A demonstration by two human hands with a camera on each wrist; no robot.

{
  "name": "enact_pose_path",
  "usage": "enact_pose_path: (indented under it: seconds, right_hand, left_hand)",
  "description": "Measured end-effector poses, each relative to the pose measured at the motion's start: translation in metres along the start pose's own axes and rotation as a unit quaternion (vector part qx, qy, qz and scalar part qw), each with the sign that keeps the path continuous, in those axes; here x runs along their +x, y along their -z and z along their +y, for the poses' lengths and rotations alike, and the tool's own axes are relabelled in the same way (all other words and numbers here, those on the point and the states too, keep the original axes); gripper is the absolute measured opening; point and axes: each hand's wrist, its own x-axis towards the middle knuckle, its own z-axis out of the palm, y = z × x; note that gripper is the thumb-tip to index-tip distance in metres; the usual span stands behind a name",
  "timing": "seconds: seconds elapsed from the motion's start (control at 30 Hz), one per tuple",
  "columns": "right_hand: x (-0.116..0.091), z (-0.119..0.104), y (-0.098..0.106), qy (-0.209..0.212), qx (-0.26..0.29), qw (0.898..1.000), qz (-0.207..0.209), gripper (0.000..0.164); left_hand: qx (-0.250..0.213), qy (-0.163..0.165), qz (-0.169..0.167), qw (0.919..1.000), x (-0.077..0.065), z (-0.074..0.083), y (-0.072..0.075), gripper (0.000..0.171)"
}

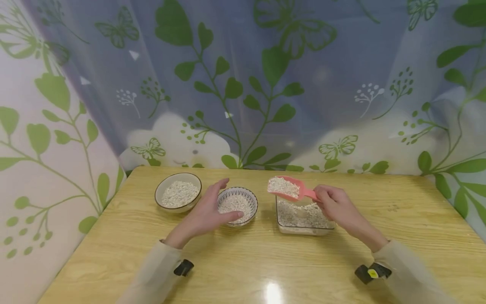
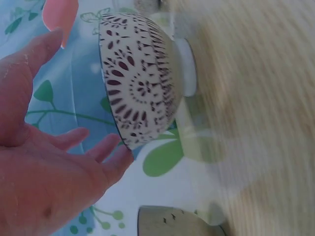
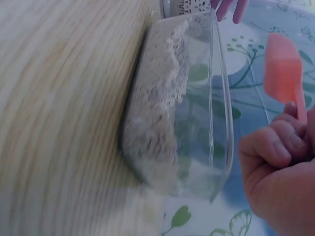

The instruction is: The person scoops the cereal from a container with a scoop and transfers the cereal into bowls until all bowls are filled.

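My right hand [image 1: 338, 207] grips the handle of a pink scoop [image 1: 305, 191] loaded with pale oat flakes [image 1: 284, 187]. The scoop is held over the back left part of a clear glass container [image 1: 305, 231], which holds more flakes, as the right wrist view shows. At the small patterned bowl [image 1: 249, 216], partly full of flakes, my left hand [image 1: 206, 213] is spread with thumb and fingers apart. In the left wrist view its fingertips are right at the rim of this bowl [image 2: 138, 81], and the scoop [image 2: 60, 17] shows beyond the thumb.
Left of my left hand stands a larger cream bowl [image 1: 159, 198] with a dark rim, holding flakes. All the vessels stand on a light wooden table [image 1: 235, 261]. A leaf-printed curtain [image 1: 243, 84] hangs right behind the table's back edge.
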Motion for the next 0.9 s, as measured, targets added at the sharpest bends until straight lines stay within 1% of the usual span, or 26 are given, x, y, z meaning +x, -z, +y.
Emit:
enact_pose_path:
  seconds: [0.13,0.2,0.33,0.5,0.57,0.67,0.73,0.77,0.83,0.9]
  right_hand:
    - [0.006,-0.007,-0.011,0.017,-0.060,0.998,0.014,0.036]
    - [0.010,-0.010,-0.017,0.035,-0.091,0.995,0.015,0.035]
    - [0.016,-0.016,-0.030,0.075,-0.139,0.987,0.009,0.036]
    - [0.022,-0.022,-0.045,0.127,-0.193,0.973,-0.001,0.035]
    - [0.024,-0.024,-0.051,0.151,-0.214,0.965,-0.006,0.032]
    - [0.027,-0.027,-0.061,0.188,-0.247,0.950,-0.015,0.027]
    - [0.027,-0.030,-0.066,0.214,-0.286,0.934,-0.013,0.022]
    - [0.028,-0.031,-0.069,0.231,-0.311,0.922,-0.010,0.019]
    - [0.027,-0.032,-0.074,0.265,-0.372,0.889,-0.004,0.013]
    - [0.026,-0.032,-0.079,0.306,-0.435,0.847,0.005,0.008]
  left_hand:
    - [0.004,0.000,-0.003,1.0000,-0.001,-0.003,-0.001,0.107]
    - [0.010,0.002,-0.005,0.9999,-0.001,-0.004,-0.001,0.112]
    - [0.020,0.018,-0.014,0.9995,0.002,-0.007,-0.001,0.123]
    - [0.014,0.045,-0.043,0.9980,0.007,-0.015,-0.004,0.131]
    - [0.006,0.050,-0.053,0.9973,0.009,-0.019,-0.006,0.131]
    - [-0.010,0.053,-0.064,0.9965,0.011,-0.026,-0.008,0.132]
    - [-0.022,0.054,-0.071,0.9958,0.012,-0.029,-0.008,0.133]
    - [-0.028,0.054,-0.075,0.9953,0.013,-0.030,-0.008,0.134]
    - [-0.034,0.058,-0.083,0.9943,0.013,-0.031,-0.009,0.135]
    - [-0.038,0.060,-0.090,0.9934,0.013,-0.032,-0.009,0.137]
